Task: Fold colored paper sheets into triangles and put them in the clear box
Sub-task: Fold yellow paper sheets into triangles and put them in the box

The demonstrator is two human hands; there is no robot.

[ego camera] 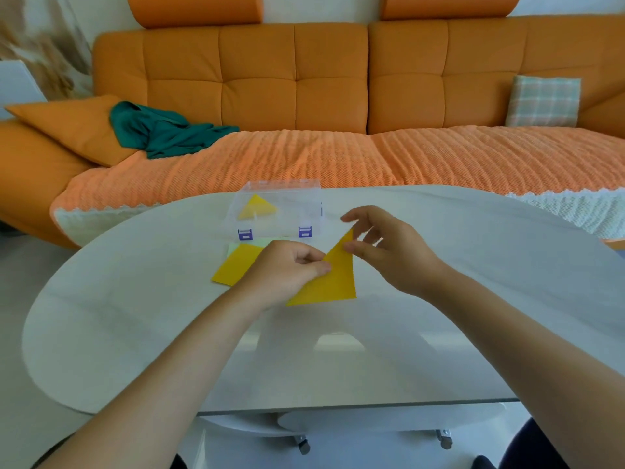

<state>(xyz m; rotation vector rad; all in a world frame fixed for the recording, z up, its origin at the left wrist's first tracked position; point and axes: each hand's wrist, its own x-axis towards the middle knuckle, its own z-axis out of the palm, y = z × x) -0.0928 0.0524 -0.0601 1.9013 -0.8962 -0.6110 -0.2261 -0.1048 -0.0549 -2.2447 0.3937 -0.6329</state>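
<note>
Orange sofa (294, 72) behind a white tabletop (439, 316). Mid-tabletop, left hand (280, 269) pinches the yellow triangle (333, 279) by its slanted edge, and right hand (389, 252) fingers pinch its top corner. Clear box (304, 204) sits near the far edge. Paper likely light, floppy, creases easily; hold by corners.

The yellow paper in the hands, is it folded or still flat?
Folded. The yellow paper is a triangle, not a square; the left hand pinches one edge, the right hand its top tip.
</note>
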